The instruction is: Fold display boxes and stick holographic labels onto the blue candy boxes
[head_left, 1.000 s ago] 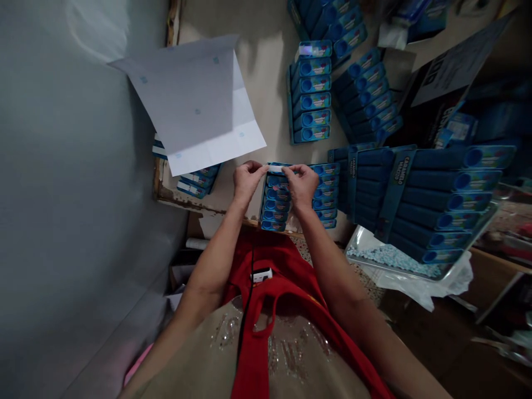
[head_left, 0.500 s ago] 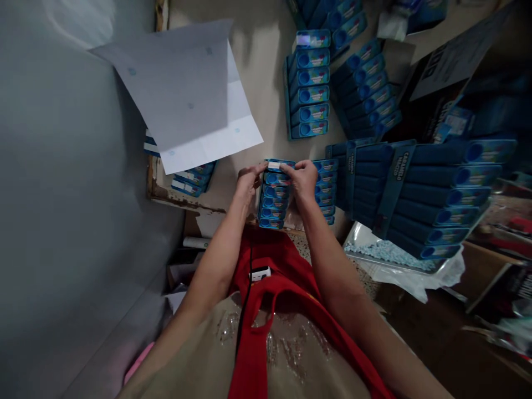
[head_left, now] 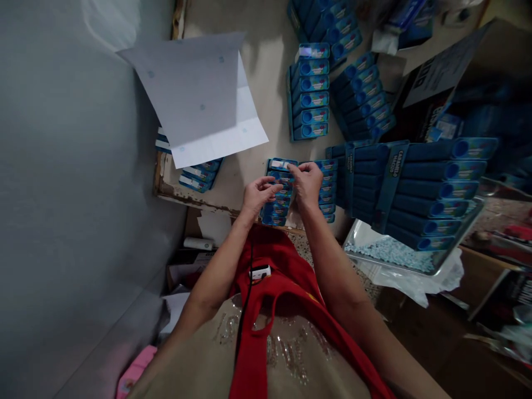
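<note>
A row of small blue boxes [head_left: 275,210] lies in front of me at the near edge of the table. On its farthest box is a white sticker [head_left: 279,164]. My right hand [head_left: 308,182] has its thumb and forefinger closed at the right end of that sticker; whether they grip its edge or anything else is hidden. Over the middle boxes hovers my left hand [head_left: 260,195], its fingers stretched out and thumb apart, nothing visible in them. Just right of my right hand stands a second row of blue boxes [head_left: 328,188].
A large white sheet [head_left: 208,94] lies to the left, partly over boxes with white stickers [head_left: 194,183]. More blue boxes [head_left: 311,100] stand farther back. At right, long blue packs [head_left: 432,183] rest above a metal tray [head_left: 353,252] of pale blue pellets. A grey wall [head_left: 75,194] borders the left.
My left hand has left the sticker's left end and come back toward me, over the middle boxes. My right hand stays at the sticker's right end. The view has shifted slightly.
</note>
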`<state>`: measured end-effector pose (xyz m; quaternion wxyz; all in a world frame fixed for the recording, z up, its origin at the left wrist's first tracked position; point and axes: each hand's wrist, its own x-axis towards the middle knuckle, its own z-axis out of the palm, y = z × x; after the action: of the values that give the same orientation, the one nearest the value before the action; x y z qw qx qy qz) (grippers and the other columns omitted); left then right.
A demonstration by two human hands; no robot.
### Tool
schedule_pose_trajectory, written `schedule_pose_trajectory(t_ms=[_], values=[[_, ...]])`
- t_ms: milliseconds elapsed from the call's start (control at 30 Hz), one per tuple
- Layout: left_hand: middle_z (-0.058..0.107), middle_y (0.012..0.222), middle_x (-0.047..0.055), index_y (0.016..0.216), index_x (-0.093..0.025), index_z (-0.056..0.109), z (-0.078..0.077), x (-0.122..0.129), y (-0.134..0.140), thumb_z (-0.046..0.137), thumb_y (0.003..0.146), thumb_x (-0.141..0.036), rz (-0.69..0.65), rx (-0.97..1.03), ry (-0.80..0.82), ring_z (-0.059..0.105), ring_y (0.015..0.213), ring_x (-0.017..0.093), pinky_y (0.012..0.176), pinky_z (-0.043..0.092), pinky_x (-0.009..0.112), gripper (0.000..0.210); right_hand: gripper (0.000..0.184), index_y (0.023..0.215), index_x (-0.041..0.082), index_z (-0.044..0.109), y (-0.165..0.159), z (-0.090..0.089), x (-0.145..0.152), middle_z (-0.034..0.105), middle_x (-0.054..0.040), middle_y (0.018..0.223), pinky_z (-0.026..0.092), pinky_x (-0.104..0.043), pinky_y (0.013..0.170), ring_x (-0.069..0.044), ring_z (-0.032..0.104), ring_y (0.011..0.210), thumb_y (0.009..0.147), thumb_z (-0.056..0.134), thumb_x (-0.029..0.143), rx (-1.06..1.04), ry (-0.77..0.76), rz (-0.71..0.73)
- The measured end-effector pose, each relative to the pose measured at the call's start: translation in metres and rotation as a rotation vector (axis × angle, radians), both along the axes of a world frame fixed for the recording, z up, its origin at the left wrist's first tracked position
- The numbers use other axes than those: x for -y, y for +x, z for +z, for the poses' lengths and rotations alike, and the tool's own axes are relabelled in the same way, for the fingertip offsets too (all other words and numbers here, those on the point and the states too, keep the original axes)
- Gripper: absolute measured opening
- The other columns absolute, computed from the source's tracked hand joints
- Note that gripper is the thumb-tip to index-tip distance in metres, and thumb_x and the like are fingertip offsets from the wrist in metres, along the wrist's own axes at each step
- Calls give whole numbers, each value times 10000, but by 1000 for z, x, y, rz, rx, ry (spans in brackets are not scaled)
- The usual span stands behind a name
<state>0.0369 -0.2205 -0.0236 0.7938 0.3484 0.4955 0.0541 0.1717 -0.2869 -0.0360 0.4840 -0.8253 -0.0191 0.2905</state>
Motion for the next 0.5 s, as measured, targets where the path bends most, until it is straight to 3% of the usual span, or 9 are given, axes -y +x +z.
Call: schedule_pose_trajectory(t_ms=[167,267,367,500], values=[[699,767,18,808,-170,712,-5,-2,-1,930,634,-540,13,11,44,583,630,113,611,532,262,463,350,823,247,480,-6,15,3,476,75,622,416,-265,570,-106,475,596,830,748,472,-39,-1,-30],[671,721,10,766,-172,698,-2,-15,-9,918,616,-604,-28,16,110,577,605,110,586,526,252,508,410,962,243,514,-11,21,13,576,73,685,471,-261,642,-116,564,651,773,806,460,-99,118,-16],[635,648,-5,717,-177,681,-2,-32,-12,886,647,-621,-125,-60,273,566,562,108,555,491,237,494,499,990,239,539,-15,16,20,650,64,744,523,-282,723,-138,631,711,649,879,367,-112,185,-4],[624,599,-18,704,-184,689,-10,-47,-3,818,764,-489,-256,-204,483,592,561,125,555,458,233,336,371,907,234,549,-20,0,16,652,54,745,524,-299,735,-153,636,711,686,827,340,46,106,-22]])
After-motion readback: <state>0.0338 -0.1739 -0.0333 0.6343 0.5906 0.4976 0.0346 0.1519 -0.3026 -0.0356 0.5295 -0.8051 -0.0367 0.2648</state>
